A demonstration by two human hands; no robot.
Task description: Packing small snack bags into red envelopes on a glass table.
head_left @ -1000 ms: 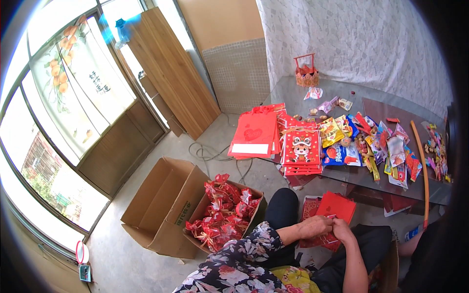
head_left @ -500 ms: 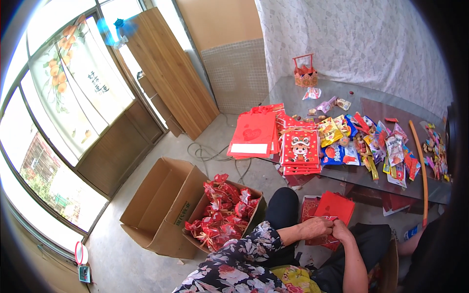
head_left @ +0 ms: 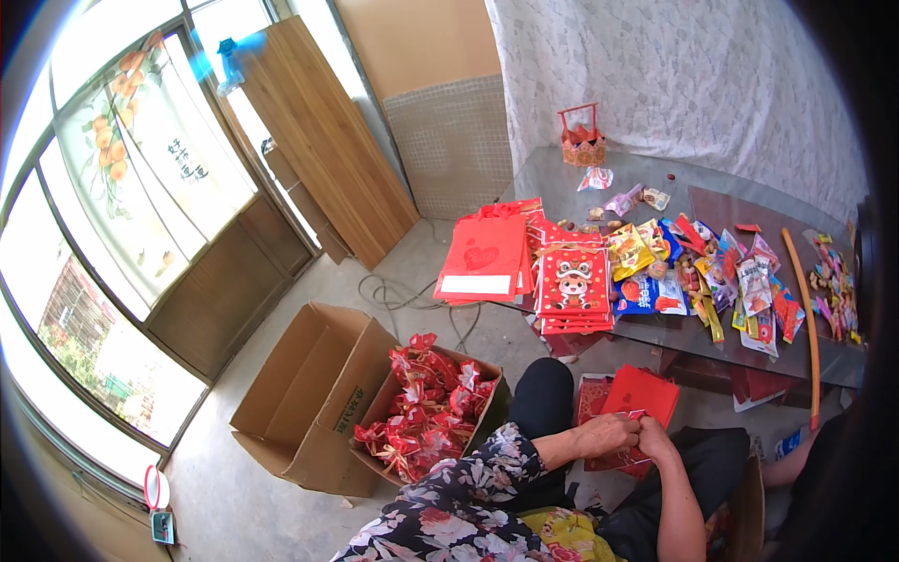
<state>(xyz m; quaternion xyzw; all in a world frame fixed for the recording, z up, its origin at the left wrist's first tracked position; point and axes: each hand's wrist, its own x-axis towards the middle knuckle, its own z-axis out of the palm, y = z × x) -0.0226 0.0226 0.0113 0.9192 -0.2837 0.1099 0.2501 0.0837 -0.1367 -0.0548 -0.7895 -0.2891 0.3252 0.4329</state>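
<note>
My left hand (head_left: 607,433) and my right hand (head_left: 654,438) meet over my lap, fingers closed and pressed together. They pinch a small red piece of packaging (head_left: 636,413), its edge showing at the fingertips; its exact kind is hidden by my fingers. Just beyond them lies a flat bright red bag (head_left: 653,393), and a patterned red piece (head_left: 594,395) sits to its left. More red packaging (head_left: 613,461) shows beneath my hands.
A carton (head_left: 375,459) of red wrapped bundles stands left of my knee, beside an open carton (head_left: 272,412). The glass table (head_left: 552,178) holds red gift bags (head_left: 482,255), patterned red boxes or bags (head_left: 573,281), heaped snack packets (head_left: 754,281) and an orange strip (head_left: 802,328). Someone's arm (head_left: 787,468) is at right.
My hands stay together at the same place, with only a slight shift of the fingers. The view has moved a little; the things on the table have not.
</note>
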